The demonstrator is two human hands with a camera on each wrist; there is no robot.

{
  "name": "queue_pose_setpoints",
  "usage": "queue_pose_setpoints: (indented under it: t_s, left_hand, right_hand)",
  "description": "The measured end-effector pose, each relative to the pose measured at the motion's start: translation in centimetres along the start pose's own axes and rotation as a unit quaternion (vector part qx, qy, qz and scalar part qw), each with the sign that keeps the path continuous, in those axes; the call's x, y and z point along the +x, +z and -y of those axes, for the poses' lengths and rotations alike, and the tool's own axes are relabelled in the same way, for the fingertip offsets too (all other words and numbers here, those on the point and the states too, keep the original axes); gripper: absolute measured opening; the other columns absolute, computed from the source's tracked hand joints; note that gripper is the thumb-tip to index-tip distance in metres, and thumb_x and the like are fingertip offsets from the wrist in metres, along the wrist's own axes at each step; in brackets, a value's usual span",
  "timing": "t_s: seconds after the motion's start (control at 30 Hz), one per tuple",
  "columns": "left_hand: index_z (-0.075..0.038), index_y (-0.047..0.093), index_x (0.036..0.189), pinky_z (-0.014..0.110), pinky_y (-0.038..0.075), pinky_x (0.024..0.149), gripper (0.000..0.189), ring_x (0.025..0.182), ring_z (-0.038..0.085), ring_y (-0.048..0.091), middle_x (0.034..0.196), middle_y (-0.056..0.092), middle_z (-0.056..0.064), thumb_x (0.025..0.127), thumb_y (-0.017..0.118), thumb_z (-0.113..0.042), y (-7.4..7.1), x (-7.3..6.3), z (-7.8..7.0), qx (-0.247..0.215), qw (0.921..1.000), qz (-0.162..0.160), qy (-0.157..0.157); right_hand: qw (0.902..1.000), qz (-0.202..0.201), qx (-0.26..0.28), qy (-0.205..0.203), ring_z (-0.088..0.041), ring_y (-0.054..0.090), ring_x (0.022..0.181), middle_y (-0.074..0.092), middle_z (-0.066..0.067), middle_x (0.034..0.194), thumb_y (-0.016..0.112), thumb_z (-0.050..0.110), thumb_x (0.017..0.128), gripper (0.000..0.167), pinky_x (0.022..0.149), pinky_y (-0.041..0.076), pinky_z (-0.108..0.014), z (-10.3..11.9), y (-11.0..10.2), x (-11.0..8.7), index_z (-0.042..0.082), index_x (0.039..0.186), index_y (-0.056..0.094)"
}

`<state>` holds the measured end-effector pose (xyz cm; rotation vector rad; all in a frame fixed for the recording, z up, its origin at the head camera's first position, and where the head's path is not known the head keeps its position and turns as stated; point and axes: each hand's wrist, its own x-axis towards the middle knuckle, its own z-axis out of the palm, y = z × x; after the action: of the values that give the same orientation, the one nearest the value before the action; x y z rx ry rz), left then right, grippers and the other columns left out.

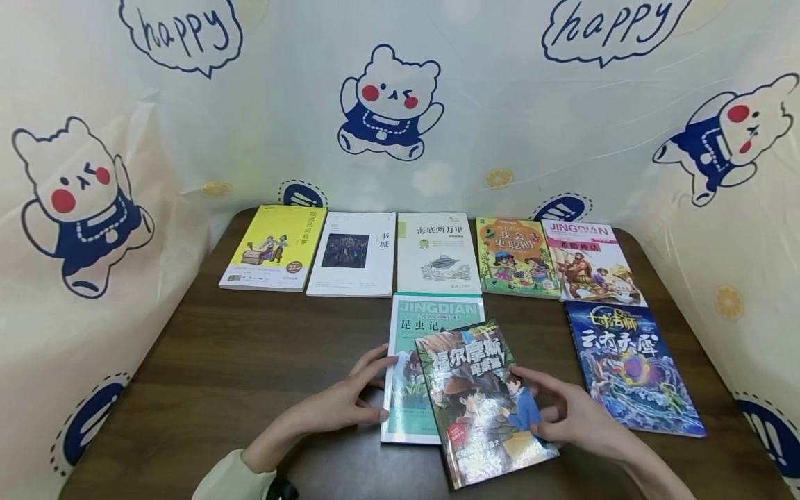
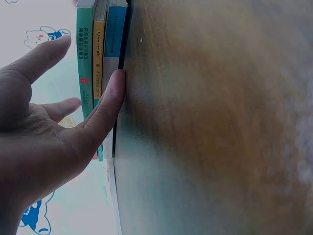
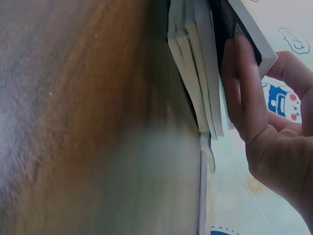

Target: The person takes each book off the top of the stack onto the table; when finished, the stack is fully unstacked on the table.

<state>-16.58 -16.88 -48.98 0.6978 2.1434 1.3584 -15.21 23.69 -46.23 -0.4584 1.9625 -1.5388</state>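
In the head view my right hand [image 1: 578, 420] grips the right edge of a glossy detective-story book [image 1: 478, 410] with a dark, illustrated cover. In the right wrist view this book [image 3: 244, 32] tilts away from the stack beneath, fingers [image 3: 250, 83] under it and thumb side above. It partly covers a green-and-white book [image 1: 406, 417], the top one of a stack. My left hand [image 1: 337, 399] is spread at the stack's left side. From the left wrist, a teal spine [image 2: 85, 58], an orange spine [image 2: 98, 58] and a blue-and-white spine [image 2: 115, 32] show, with one fingertip against the lowest.
Along the back of the brown table [image 1: 250, 361] lie a yellow book [image 1: 275, 243], two white-covered books [image 1: 351, 253] [image 1: 437, 253], an orange-green book [image 1: 517, 257] and a pink-titled book [image 1: 596, 264]. A blue book [image 1: 637, 371] lies at the right. A cartoon-print cloth [image 1: 281, 125] surrounds the table.
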Motion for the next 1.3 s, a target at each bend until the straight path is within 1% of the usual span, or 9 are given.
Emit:
queue_pose_setpoints:
  t_s: [0.3,0.63,0.83,0.9,0.93,1.03,1.1,1.2,1.3]
  left_hand:
    - [-0.020,0.020,0.154,0.031,0.048,0.089,0.076,0.124,0.027,0.045,0.160,-0.008,0.008,0.092,0.066,-0.022,0.0,0.1,0.1,-0.004,1.0000,0.001,-0.001]
    - [-0.020,0.021,0.154,0.034,0.048,0.090,0.077,0.125,0.027,0.043,0.160,-0.008,0.007,0.092,0.067,-0.023,-0.1,0.0,0.1,0.001,1.0000,-0.001,-0.007]
    - [-0.022,0.022,0.153,0.033,0.048,0.089,0.076,0.124,0.026,0.042,0.160,-0.006,0.006,0.092,0.067,-0.023,0.0,0.0,0.1,-0.002,1.0000,0.002,-0.007]
    - [-0.022,0.022,0.153,0.033,0.048,0.089,0.076,0.124,0.026,0.042,0.160,-0.006,0.006,0.092,0.067,-0.024,0.0,0.0,0.1,-0.002,1.0000,0.002,-0.007]
    - [-0.022,0.022,0.153,0.033,0.048,0.089,0.076,0.124,0.026,0.042,0.160,-0.006,0.006,0.092,0.067,-0.024,0.0,0.0,0.1,-0.001,1.0000,0.002,-0.006]
    - [-0.022,0.021,0.154,0.034,0.048,0.089,0.076,0.124,0.026,0.042,0.160,-0.007,0.006,0.092,0.067,-0.024,0.0,0.0,0.1,-0.001,1.0000,0.002,-0.006]
    - [-0.021,0.021,0.154,0.034,0.048,0.089,0.077,0.124,0.027,0.042,0.160,-0.007,0.007,0.092,0.067,-0.023,-0.1,0.1,0.0,0.000,1.0000,0.002,-0.005]
    - [-0.021,0.021,0.154,0.035,0.048,0.089,0.077,0.124,0.027,0.042,0.159,-0.007,0.007,0.092,0.066,-0.023,-0.1,0.1,0.0,0.000,1.0000,0.002,-0.004]
    - [-0.021,0.021,0.154,0.034,0.048,0.090,0.077,0.124,0.027,0.043,0.159,-0.008,0.007,0.092,0.066,-0.023,-0.1,0.1,0.0,0.001,1.0000,0.002,-0.004]
  right_hand:
    - [0.9990,-0.032,-0.022,0.024,-0.008,0.050,0.057,0.033,-0.027,0.123,0.066,0.000,0.086,0.079,0.049,0.043,-0.024,1.0,-1.2,-1.6,0.016,0.153,0.027]
    - [0.9973,-0.063,-0.036,0.007,-0.008,0.054,0.058,0.038,-0.027,0.116,0.065,0.002,0.088,0.078,0.048,0.044,-0.030,1.6,-2.7,-3.2,0.013,0.153,0.023]
    - [0.9957,-0.081,-0.043,0.013,-0.022,0.066,0.071,0.040,-0.027,0.118,0.066,0.003,0.088,0.079,0.053,0.049,-0.031,1.8,-3.0,-3.5,0.015,0.154,0.022]
    - [0.9939,-0.096,-0.051,0.020,-0.021,0.065,0.070,0.044,-0.024,0.116,0.066,0.004,0.088,0.079,0.051,0.048,-0.031,1.9,-3.1,-3.7,0.016,0.154,0.023]
    - [0.9924,-0.105,-0.059,0.024,-0.017,0.062,0.065,0.049,-0.021,0.108,0.066,0.005,0.088,0.080,0.049,0.047,-0.031,2.0,-3.2,-3.7,0.017,0.154,0.023]
    - [0.9860,-0.141,-0.082,0.032,-0.015,0.059,0.062,0.046,-0.017,0.111,0.067,0.005,0.087,0.080,0.047,0.044,-0.031,2.1,-3.5,-4.1,0.018,0.153,0.025]
    - [0.9806,-0.165,-0.097,0.041,-0.014,0.063,0.067,0.045,-0.019,0.111,0.068,0.006,0.087,0.079,0.050,0.046,-0.029,2.2,-3.7,-4.3,0.019,0.153,0.027]
    - [0.9744,-0.190,-0.109,0.047,-0.019,0.069,0.083,0.038,-0.022,0.126,0.068,0.006,0.087,0.079,0.062,0.051,-0.028,2.2,-4.2,-4.7,0.019,0.153,0.027]
    - [0.9720,-0.202,-0.104,0.060,-0.020,0.070,0.086,0.036,-0.023,0.130,0.067,0.007,0.088,0.078,0.062,0.050,-0.027,2.1,-4.8,-5.0,0.019,0.153,0.026]
